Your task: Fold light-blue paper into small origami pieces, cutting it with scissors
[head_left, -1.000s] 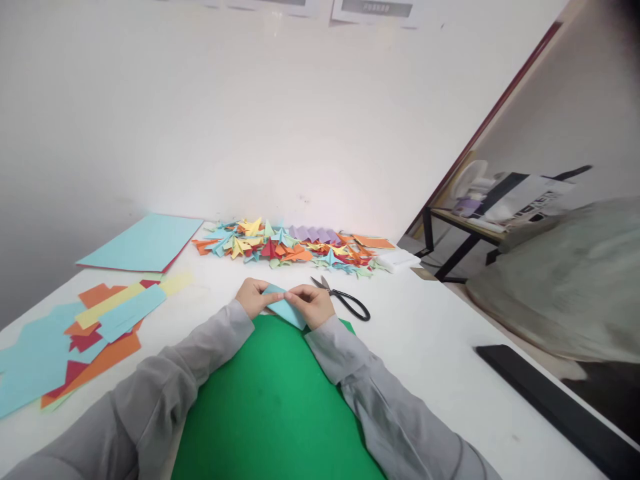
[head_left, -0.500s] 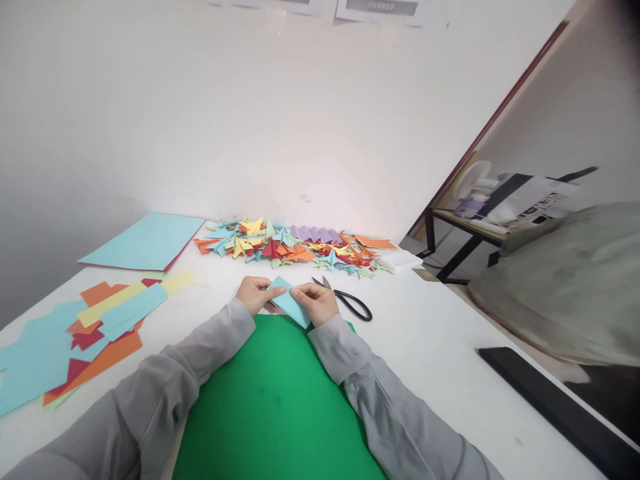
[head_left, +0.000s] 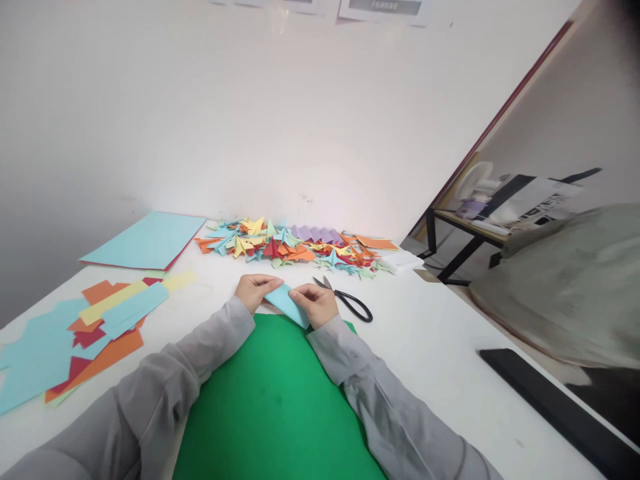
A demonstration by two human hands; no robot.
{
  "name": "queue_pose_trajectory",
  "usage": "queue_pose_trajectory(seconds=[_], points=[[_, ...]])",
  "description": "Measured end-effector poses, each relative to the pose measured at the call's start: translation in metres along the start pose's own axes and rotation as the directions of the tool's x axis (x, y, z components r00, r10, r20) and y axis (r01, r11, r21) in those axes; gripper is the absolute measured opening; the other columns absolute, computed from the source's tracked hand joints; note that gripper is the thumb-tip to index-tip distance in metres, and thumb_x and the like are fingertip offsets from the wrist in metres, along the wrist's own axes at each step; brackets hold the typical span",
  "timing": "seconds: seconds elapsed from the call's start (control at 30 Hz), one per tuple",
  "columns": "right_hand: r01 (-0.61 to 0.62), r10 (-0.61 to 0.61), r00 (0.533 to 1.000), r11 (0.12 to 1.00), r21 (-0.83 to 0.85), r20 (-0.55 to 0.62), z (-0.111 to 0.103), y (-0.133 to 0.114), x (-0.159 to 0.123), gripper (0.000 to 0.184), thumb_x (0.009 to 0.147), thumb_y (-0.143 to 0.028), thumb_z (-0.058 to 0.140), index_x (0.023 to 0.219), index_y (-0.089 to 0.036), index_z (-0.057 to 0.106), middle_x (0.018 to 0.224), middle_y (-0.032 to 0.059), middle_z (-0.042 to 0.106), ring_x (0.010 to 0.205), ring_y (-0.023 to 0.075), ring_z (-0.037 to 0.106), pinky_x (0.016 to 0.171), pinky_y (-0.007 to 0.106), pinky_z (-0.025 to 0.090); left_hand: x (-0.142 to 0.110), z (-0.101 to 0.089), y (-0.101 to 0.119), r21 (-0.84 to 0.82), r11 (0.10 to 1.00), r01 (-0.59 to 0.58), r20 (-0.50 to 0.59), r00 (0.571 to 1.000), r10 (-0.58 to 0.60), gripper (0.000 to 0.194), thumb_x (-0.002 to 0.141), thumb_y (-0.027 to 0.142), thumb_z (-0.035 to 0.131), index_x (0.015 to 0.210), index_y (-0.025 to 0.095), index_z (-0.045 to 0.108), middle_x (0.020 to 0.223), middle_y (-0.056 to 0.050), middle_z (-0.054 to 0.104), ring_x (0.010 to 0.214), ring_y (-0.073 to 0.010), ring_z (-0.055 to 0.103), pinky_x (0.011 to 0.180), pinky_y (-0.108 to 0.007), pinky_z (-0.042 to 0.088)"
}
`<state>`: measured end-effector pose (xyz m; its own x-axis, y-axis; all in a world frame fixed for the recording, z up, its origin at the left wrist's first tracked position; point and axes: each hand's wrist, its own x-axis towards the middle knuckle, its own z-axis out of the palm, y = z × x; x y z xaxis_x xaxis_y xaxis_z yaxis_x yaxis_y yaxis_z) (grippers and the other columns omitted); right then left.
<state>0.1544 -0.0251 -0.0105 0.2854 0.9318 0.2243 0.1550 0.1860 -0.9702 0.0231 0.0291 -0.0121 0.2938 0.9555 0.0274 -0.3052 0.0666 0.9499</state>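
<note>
Right now, you have a piece of light blue paper [head_left: 287, 304] pinched between both hands, held just beyond the far edge of the green sheet [head_left: 275, 400] in front of you. Your left hand [head_left: 255, 292] grips its upper left end, thumb laid along the top, while your right hand [head_left: 316, 305] has thumb and fingertips closed on its right side. The paper looks folded (how many layers, you can't tell from here), and it slants down toward your right wrist. Just beside your right hand, the black-handled scissors [head_left: 338, 293] lie on the white table [head_left: 425, 373] with their blades parted. Farther back, against the wall, you have a long heap of small folded paper shapes [head_left: 273, 250] in many colors, with a white packet [head_left: 401, 263] at its right end. To your left are overlapping paper cuttings [head_left: 113, 333], and behind them lies a large pale blue sheet [head_left: 150, 240] with red showing along its edge.
</note>
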Motion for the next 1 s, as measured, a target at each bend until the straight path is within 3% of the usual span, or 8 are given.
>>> queue_pose_trajectory(seconds=[0.33, 0.6, 0.77, 0.9, 1.0], points=[[-0.007, 0.007, 1.0, 1.0, -0.019, 0.002, 0.001, -0.005, -0.003, 0.016, 0.052, -0.031, 0.066, 0.054, -0.015, 0.061, 0.049, -0.0005, 0.058, 0.045, 0.01, 0.046, 0.047, 0.024, 0.036, -0.002, 0.001, 0.006, -0.054, 0.995, 0.08, 0.03, 0.996, -0.078, 0.027, 0.05, 0.032, 0.068, 0.062, 0.008, 0.064, 0.047, -0.002, 0.057, 0.042, -0.0099, 0.05, 0.043, -0.023, 0.042], [0.038, -0.038, 0.999, 0.998, -0.049, -0.014, 0.001, 0.0, -0.001, 0.017, 0.054, -0.032, 0.065, 0.054, -0.016, 0.062, 0.048, -0.0004, 0.057, 0.044, 0.0101, 0.045, 0.046, 0.024, 0.035, -0.008, 0.0, 0.006, 0.252, 0.965, 0.066, 0.2, 0.973, -0.118, 0.027, 0.042, 0.025, 0.072, 0.061, 0.008, 0.062, 0.05, -0.002, 0.061, 0.044, -0.0142, 0.056, 0.045, -0.026, 0.049], [0.057, -0.062, 0.992, 0.997, -0.052, -0.108, 0.001, 0.002, 0.0, 0.018, 0.054, -0.034, 0.064, 0.056, -0.016, 0.063, 0.051, 0.0005, 0.06, 0.047, 0.0119, 0.048, 0.048, 0.025, 0.038, -0.002, -0.002, 0.002, 0.173, 0.982, 0.078, 0.144, 0.984, -0.103, 0.033, 0.041, 0.023, 0.074, 0.067, 0.007, 0.062, 0.05, -0.003, 0.061, 0.042, -0.0136, 0.057, 0.043, -0.024, 0.049], [0.044, -0.048, 0.986, 0.999, -0.028, -0.157, 0.0, 0.005, 0.001, 0.019, 0.054, -0.035, 0.064, 0.057, -0.016, 0.063, 0.054, 0.0012, 0.061, 0.05, 0.0128, 0.051, 0.051, 0.026, 0.04, 0.0, 0.0, 0.002, 0.051, 0.986, 0.156, 0.029, 0.987, -0.158, 0.052, 0.038, 0.016, 0.075, 0.086, 0.006, 0.059, 0.055, -0.004, 0.063, 0.041, -0.0129, 0.056, 0.039, -0.022, 0.048], [0.032, -0.032, 0.983, 0.999, -0.001, -0.182, -0.001, 0.008, 0.003, 0.02, 0.053, -0.035, 0.065, 0.058, -0.016, 0.063, 0.055, 0.0013, 0.061, 0.051, 0.0127, 0.051, 0.052, 0.026, 0.04, -0.001, 0.002, 0.005, -0.007, 0.981, 0.193, 0.018, 0.981, -0.193, 0.057, 0.043, 0.012, 0.074, 0.097, 0.005, 0.055, 0.057, -0.005, 0.063, 0.044, -0.0141, 0.058, 0.041, -0.023, 0.05]])
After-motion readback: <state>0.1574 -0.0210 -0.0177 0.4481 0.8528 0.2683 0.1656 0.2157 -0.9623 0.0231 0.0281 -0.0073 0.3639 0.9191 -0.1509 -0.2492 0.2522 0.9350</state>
